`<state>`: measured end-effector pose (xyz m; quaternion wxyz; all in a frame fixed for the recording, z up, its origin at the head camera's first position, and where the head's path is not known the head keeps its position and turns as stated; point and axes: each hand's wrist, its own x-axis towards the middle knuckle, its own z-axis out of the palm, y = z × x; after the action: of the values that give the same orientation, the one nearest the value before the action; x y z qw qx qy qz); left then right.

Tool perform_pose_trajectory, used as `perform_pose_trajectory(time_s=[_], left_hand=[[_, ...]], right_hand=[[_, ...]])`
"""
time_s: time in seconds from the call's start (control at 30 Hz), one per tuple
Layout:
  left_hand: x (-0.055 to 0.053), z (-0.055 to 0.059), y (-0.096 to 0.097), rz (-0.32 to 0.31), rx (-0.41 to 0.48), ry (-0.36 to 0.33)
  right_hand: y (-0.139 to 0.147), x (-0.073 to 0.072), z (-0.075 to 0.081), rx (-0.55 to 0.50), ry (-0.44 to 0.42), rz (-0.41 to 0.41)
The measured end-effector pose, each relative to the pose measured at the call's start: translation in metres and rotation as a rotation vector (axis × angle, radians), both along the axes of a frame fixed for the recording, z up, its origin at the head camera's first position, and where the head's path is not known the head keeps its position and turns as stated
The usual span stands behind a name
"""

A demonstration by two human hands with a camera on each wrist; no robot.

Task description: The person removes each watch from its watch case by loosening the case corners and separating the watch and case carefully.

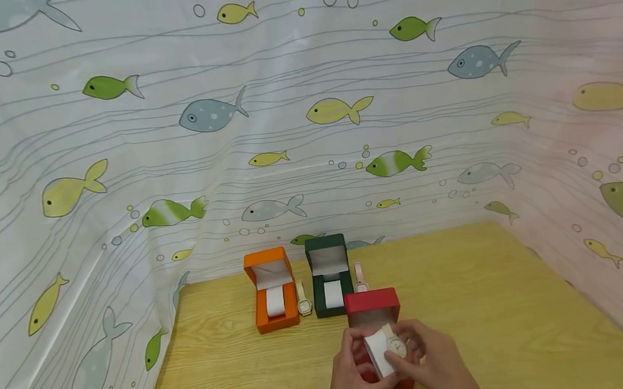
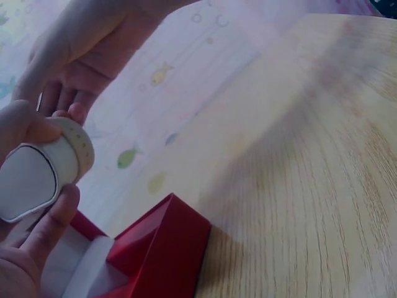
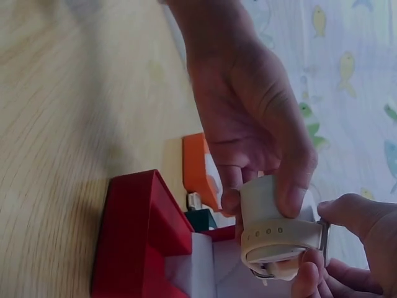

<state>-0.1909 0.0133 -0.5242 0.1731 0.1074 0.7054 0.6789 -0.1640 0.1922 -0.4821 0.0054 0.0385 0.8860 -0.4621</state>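
Note:
A white watch cushion (image 1: 376, 352) is gripped in my left hand (image 1: 349, 375), with thumb and fingers on its sides. Around one end of it runs the cream strap of a wristwatch (image 1: 397, 347), whose round pale dial faces up in the head view. My right hand (image 1: 438, 359) pinches the watch, and in the right wrist view its thumb presses at the strap's metal buckle (image 3: 324, 236). The strap's holes (image 3: 270, 230) show beside the left thumb. Both hands are over an open red watch box (image 1: 372, 301), its lid raised at the back.
Behind stand an open orange box (image 1: 278, 324) and an open dark green box (image 1: 327, 241), each with a white cushion inside. A cream watch (image 1: 304, 306) lies between them; a pink watch (image 1: 360, 278) lies right of the green box. Fish-print sheeting (image 1: 282, 71) borders the wooden table (image 1: 231, 372).

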Motion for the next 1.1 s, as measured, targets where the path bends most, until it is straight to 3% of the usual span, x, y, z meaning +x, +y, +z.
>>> perform_pose_trajectory(time_s=[0.23,0.53,0.63,0.8,0.93,1.0,1.1], left_hand=[[0.000,-0.004,0.001,-0.029,0.076,-0.067],[0.000,-0.005,0.001,-0.076,0.192,-0.169],[-0.001,-0.003,0.000,-0.061,0.207,-0.188],[-0.008,-0.005,-0.007,0.028,0.185,-0.168],[-0.012,-0.010,-0.010,0.056,0.096,-0.144],[-0.013,-0.015,-0.010,0.038,0.032,-0.092],[-0.016,-0.024,-0.009,-0.001,-0.079,0.039]], right_hand=[[0.003,0.000,-0.002,-0.029,-0.017,-0.034],[0.008,0.002,0.001,-0.075,-0.045,-0.011],[0.008,0.000,0.002,-0.069,-0.046,-0.022],[0.017,0.000,0.004,-0.066,0.034,-0.066],[0.029,-0.001,0.002,-0.042,0.125,-0.085],[0.035,-0.001,-0.002,-0.017,0.152,-0.100],[0.043,-0.002,-0.005,-0.008,0.112,-0.122]])
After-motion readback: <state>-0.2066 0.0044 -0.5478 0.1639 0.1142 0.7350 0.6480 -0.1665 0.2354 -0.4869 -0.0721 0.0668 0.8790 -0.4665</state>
